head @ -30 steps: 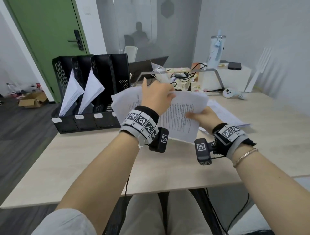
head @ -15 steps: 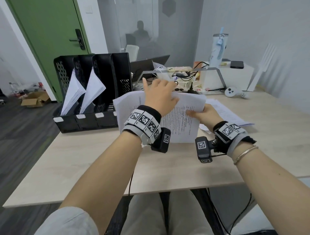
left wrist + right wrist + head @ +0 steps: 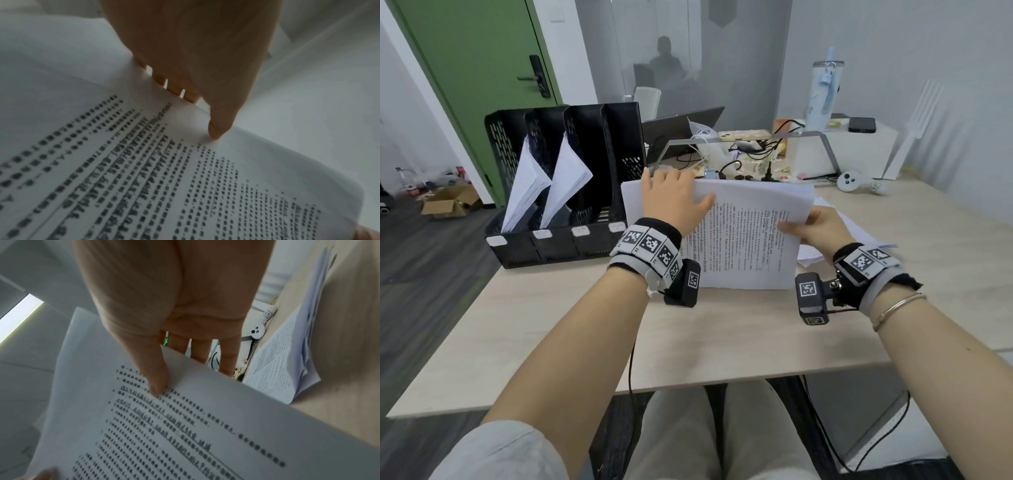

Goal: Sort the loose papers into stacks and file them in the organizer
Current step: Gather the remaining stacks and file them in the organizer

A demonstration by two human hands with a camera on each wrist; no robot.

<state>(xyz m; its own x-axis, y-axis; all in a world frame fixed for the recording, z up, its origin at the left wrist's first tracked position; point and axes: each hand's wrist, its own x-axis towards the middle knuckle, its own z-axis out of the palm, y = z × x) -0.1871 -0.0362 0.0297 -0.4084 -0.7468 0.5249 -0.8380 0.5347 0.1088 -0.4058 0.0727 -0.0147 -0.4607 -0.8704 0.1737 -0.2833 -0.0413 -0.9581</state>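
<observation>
Organizer (image 3: pixel 558 240): stood on the counter (image 3: pixel 571 335); 2 left slots each held a leaning paper stack (image 3: pixel 527 185).
Papers (image 3: pixel 743 240): held above the counter, pinched by the left hand (image 3: pixel 671 198) and the right hand (image 3: pixel 815 229).

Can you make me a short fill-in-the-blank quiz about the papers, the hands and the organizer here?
1. Both hands hold one stack of ____ papers.
2. In the black organizer, ____ slots hold papers.
3. The right hand pinches the stack with its ____ on top.
4. The left hand holds the stack's ____ edge.

Missing words: printed; two; thumb; top
</observation>
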